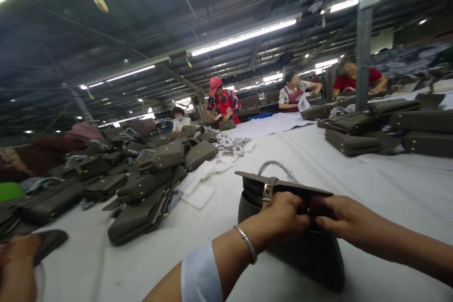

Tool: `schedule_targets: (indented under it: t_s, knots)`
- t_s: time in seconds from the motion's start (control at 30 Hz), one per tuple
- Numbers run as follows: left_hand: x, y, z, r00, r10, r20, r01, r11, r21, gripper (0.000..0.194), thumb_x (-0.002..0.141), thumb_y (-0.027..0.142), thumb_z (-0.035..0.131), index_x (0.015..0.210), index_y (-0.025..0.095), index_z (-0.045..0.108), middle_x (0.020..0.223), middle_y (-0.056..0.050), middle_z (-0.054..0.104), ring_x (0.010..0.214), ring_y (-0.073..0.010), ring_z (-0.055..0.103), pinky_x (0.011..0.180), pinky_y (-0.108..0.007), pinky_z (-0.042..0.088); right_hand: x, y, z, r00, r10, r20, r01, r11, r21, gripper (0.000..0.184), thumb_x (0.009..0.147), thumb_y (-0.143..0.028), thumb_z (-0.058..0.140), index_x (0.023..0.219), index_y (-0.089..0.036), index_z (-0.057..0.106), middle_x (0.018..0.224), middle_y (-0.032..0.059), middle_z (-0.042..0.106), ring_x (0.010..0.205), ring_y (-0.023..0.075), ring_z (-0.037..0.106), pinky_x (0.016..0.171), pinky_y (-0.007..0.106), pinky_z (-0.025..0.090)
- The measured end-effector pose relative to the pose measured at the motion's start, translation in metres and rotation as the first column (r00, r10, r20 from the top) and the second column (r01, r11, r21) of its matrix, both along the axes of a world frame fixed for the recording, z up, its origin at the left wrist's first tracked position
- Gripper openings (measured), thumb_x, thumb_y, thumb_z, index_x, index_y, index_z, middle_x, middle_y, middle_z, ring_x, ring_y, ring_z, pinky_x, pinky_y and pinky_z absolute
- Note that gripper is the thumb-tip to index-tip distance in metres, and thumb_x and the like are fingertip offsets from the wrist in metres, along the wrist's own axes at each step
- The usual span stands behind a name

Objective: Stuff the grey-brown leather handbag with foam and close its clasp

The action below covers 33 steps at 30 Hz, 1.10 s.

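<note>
1. The bag [304, 255], dark olive, stands tilted on the counter [283, 148], right of the middle of its near side. Its flap [283, 183] is lifted off the mouth; a gold clasp [267, 192] sits at the flap's front, and a wrapped handle [278, 164] arches behind it. The inside is too dark to make out.
2. The left grip [285, 217] is closed on the bag's upper front, fingers bent just under the flap. A silver bracelet [247, 244] circles that wrist, with a pale band [201, 273] around the forearm.
3. The right grip [338, 217] is at the right end of the mouth, thumb toward the front, fingers in shadow beneath the flap; how tightly they close I cannot tell.
4. Along the counter's left side lies a heap of similar bags [148, 188], some with flaps open; more bags [421, 127] are stacked toward the far right corner.
5. White sheets [200, 193] lie beside the heap, near grey wrapped pieces [231, 144].
6. At the near left corner, another person's hand [19, 255] rests on a dark piece [51, 243].
7. Beyond, people work along the counter, one in a red cap [214, 85], under tube lights [244, 37] and beside a grey post [363, 47].
</note>
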<state>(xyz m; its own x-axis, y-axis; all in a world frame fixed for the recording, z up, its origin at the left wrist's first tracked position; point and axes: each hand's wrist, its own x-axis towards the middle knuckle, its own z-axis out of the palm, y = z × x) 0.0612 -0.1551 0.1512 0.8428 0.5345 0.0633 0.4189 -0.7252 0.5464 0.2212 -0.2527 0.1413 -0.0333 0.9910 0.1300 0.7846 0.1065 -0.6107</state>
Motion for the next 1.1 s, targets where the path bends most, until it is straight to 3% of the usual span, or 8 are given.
schedule_targets:
  t_s: [0.17,0.27,0.4,0.5,0.6,0.77,0.97,1.1]
  knots:
    - [0.000,-0.006,-0.007,0.996,0.032,0.086,-0.035,0.999,0.041,0.023,0.079,0.037,0.052,0.080,0.019,0.066,0.069,0.000,0.060,0.068,-0.0137,0.053,0.059,-0.025,0.037,0.005,0.007,-0.008,0.977,-0.080,0.199,0.077,0.997,0.023,0.017,0.074,-0.023,0.048,0.081,-0.020,0.063,0.083,0.0043,0.068,0.076,0.0223,0.061,0.066,0.031,0.040]
    - [-0.001,-0.008,-0.015,0.975,0.057,0.217,-0.096,0.980,0.174,0.020,0.080,0.036,0.055,0.076,0.019,0.064,0.074,0.000,0.060,0.071,-0.0136,0.053,0.067,-0.027,0.039,0.009,0.013,-0.009,0.951,-0.100,0.292,0.103,0.995,0.008,0.017,0.076,-0.026,0.049,0.083,-0.022,0.064,0.085,0.0037,0.068,0.078,0.0239,0.061,0.067,0.032,0.040]
    - [-0.002,-0.004,-0.021,0.951,-0.089,0.297,-0.046,0.907,0.419,0.015,0.074,0.034,0.063,0.075,0.019,0.065,0.080,-0.001,0.057,0.071,-0.0126,0.052,0.060,-0.025,0.036,0.010,0.018,-0.007,0.984,0.055,0.170,-0.055,0.998,-0.006,0.012,0.073,-0.025,0.052,0.079,-0.018,0.061,0.077,0.0027,0.066,0.070,0.0193,0.059,0.061,0.027,0.040]
    - [0.000,-0.001,-0.021,0.948,-0.198,0.251,0.050,0.868,0.494,0.012,0.074,0.030,0.060,0.074,0.018,0.063,0.079,-0.001,0.058,0.069,-0.0117,0.051,0.054,-0.024,0.033,0.007,0.017,-0.006,0.992,0.124,0.006,-0.124,0.992,0.013,0.016,0.072,-0.021,0.051,0.083,-0.017,0.062,0.074,0.0016,0.066,0.065,0.0163,0.058,0.057,0.023,0.041]
    - [0.002,-0.004,-0.020,0.957,-0.198,0.212,0.053,0.839,0.542,0.011,0.076,0.030,0.056,0.075,0.019,0.059,0.078,-0.002,0.057,0.068,-0.0133,0.052,0.054,-0.026,0.032,0.004,0.014,-0.006,0.997,0.081,0.002,-0.082,0.997,0.012,0.016,0.070,-0.016,0.046,0.076,-0.017,0.061,0.063,0.0007,0.064,0.059,0.0157,0.057,0.053,0.023,0.040]
    - [0.004,-0.016,-0.018,0.981,-0.145,0.127,0.027,0.755,0.655,0.013,0.075,0.029,0.052,0.081,0.019,0.055,0.078,-0.005,0.058,0.067,-0.0183,0.054,0.057,-0.031,0.034,0.007,0.013,-0.014,0.997,0.046,0.054,-0.050,0.996,0.070,0.017,0.070,-0.019,0.047,0.074,-0.019,0.064,0.077,0.0035,0.070,0.071,0.0198,0.064,0.064,0.025,0.046]
    - [0.010,-0.014,-0.028,0.993,-0.111,0.037,0.065,0.785,0.616,0.023,0.070,0.029,0.051,0.088,0.015,0.053,0.080,-0.011,0.062,0.070,-0.0261,0.060,0.058,-0.035,0.037,0.010,0.014,-0.034,0.994,-0.021,0.108,0.005,0.989,0.147,0.023,0.072,-0.024,0.047,0.078,-0.021,0.069,0.085,0.0081,0.071,0.080,0.0246,0.066,0.074,0.031,0.051]
    - [0.015,-0.010,-0.031,0.999,-0.011,-0.038,0.030,0.825,0.564,0.035,0.068,0.031,0.051,0.097,0.011,0.056,0.090,-0.018,0.063,0.078,-0.0339,0.061,0.068,-0.044,0.044,0.009,0.014,-0.040,0.984,-0.097,0.149,0.067,0.978,0.198,0.024,0.072,-0.026,0.050,0.084,-0.021,0.071,0.092,0.0099,0.072,0.087,0.0275,0.066,0.079,0.034,0.052]
